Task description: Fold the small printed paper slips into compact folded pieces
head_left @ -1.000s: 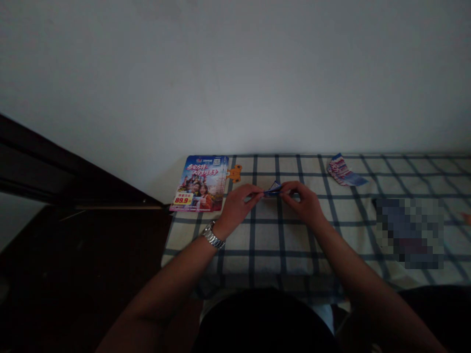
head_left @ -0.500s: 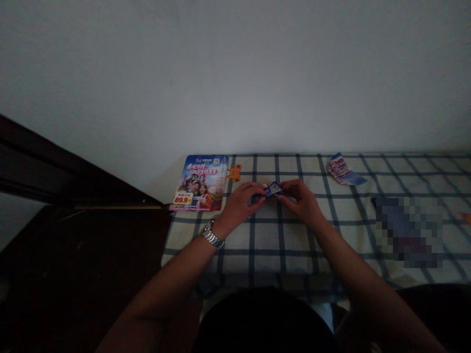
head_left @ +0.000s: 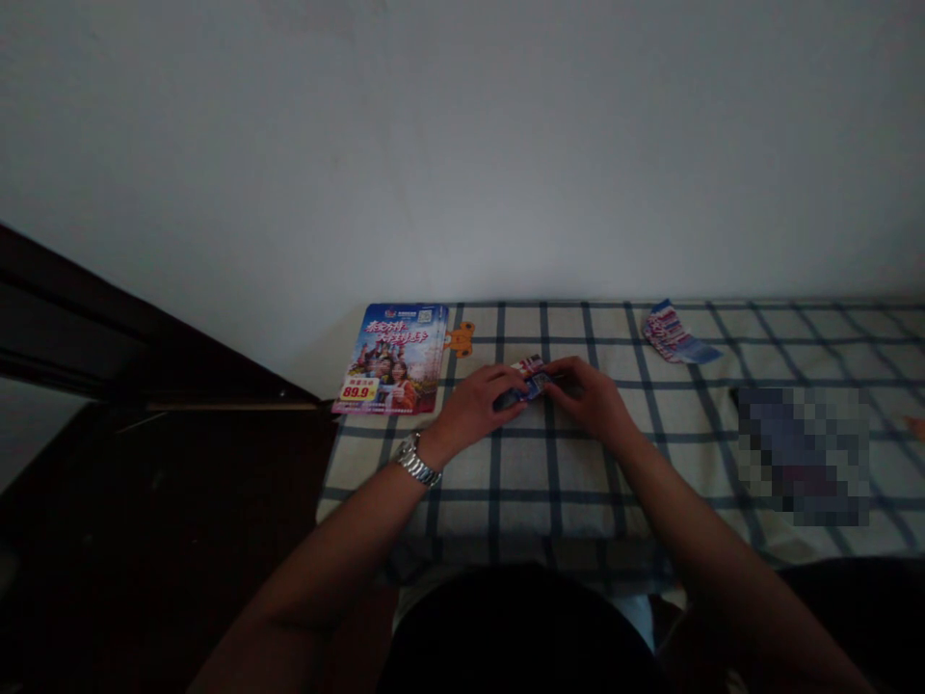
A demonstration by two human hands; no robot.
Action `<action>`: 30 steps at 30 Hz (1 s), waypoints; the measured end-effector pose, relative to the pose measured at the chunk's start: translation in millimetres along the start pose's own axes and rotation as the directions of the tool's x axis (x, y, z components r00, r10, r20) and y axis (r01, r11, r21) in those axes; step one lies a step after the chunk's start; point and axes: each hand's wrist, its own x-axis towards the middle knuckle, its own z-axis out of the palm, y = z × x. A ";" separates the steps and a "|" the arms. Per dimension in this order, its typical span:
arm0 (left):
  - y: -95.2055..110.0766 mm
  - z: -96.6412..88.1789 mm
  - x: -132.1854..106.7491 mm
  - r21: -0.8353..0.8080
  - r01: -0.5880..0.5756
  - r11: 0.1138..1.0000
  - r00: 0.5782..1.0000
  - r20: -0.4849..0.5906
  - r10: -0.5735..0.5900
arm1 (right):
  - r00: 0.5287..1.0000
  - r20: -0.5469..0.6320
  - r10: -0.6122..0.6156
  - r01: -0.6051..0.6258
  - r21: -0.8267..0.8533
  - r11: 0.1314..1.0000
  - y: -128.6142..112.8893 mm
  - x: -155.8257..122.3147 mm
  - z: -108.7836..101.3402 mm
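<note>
A small folded piece of printed paper (head_left: 526,378), blue with red and white, sits between my two hands low over the checked cloth (head_left: 564,472). My left hand (head_left: 473,410), with a metal watch on its wrist, pinches the paper's left side with closed fingers. My right hand (head_left: 593,397) presses its fingertips on the paper's right side. Both hands rest near the middle of the cloth.
A stack of colourful flyers (head_left: 394,359) lies at the cloth's far left corner, with a small orange figure (head_left: 461,339) beside it. Several folded paper pieces (head_left: 673,334) lie at the far right. A blurred dark patch (head_left: 804,455) is on the right. Dark wooden furniture (head_left: 145,386) stands left.
The folded paper has been turned and lowered toward the cloth, showing more of its red and white print. Both hands dropped slightly with it and moved closer together.
</note>
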 end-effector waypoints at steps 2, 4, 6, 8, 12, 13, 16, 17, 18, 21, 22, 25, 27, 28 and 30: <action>0.2 0.1 0.1 0.006 0.009 1.000 1.000 0.020 -0.010 | 1.000 0.017 -0.007 0.008 -0.044 0.999 0.0 0.8 -0.8; 0.7 0.0 0.5 0.010 0.017 1.000 1.000 0.019 -0.017 | 0.999 0.027 -0.022 0.024 -0.090 0.996 -0.3 1.6 -1.3; 0.9 0.0 1.1 0.020 0.021 1.000 1.000 -0.004 -0.021 | 0.999 0.031 -0.043 0.046 -0.121 0.992 -0.8 2.1 -1.7; 0.4 0.1 1.7 0.040 0.023 0.999 0.999 -0.036 -0.022 | 0.997 0.038 -0.061 0.065 -0.123 0.990 -1.5 2.2 -2.0; -2.5 0.6 2.0 0.110 0.023 0.994 0.998 -0.056 -0.017 | 0.997 0.053 -0.063 0.070 -0.121 0.990 -2.9 2.0 -1.9; -3.2 0.7 2.0 0.131 0.020 0.991 0.999 -0.050 -0.014 | 0.996 0.051 -0.066 0.073 -0.130 0.989 -3.1 2.0 -1.9; -3.1 0.4 2.0 0.186 0.004 0.983 1.000 -0.024 0.001 | 0.995 0.044 -0.094 0.099 -0.156 0.983 -3.7 2.9 -2.1; -2.2 -0.1 2.3 0.202 0.000 0.979 1.000 -0.015 0.004 | 0.994 0.044 -0.103 0.109 -0.165 0.980 -3.9 3.3 -2.3; -0.9 -0.8 2.6 0.218 -0.003 0.976 1.000 -0.007 0.004 | 0.993 0.041 -0.110 0.116 -0.176 0.977 -4.0 3.8 -2.5; 4.3 -3.1 3.5 0.265 -0.004 0.964 1.000 0.014 0.001 | 0.993 0.018 -0.117 0.118 -0.216 0.969 -4.1 4.8 -3.1; 6.0 -3.7 3.7 0.278 -0.005 0.961 1.000 0.019 0.000 | 0.993 0.008 -0.116 0.115 -0.225 0.967 -3.9 4.8 -3.2; 9.6 -4.3 3.4 0.317 0.002 0.948 1.000 0.015 -0.007 | 0.995 -0.007 -0.103 0.099 -0.238 0.966 -2.1 4.4 -3.2; 10.3 -3.6 2.8 0.341 0.008 0.940 1.000 0.007 -0.011 | 0.996 -0.003 -0.091 0.088 -0.238 0.967 -0.6 4.1 -3.3; 10.3 -3.2 2.5 0.348 0.011 0.937 1.000 0.007 -0.014 | 0.996 0.001 -0.091 0.088 -0.234 0.968 0.0 4.1 -3.4; 9.7 -2.3 2.1 0.348 0.013 0.937 1.000 0.012 -0.019 | 0.994 0.015 -0.106 0.107 -0.218 0.970 0.3 4.3 -3.7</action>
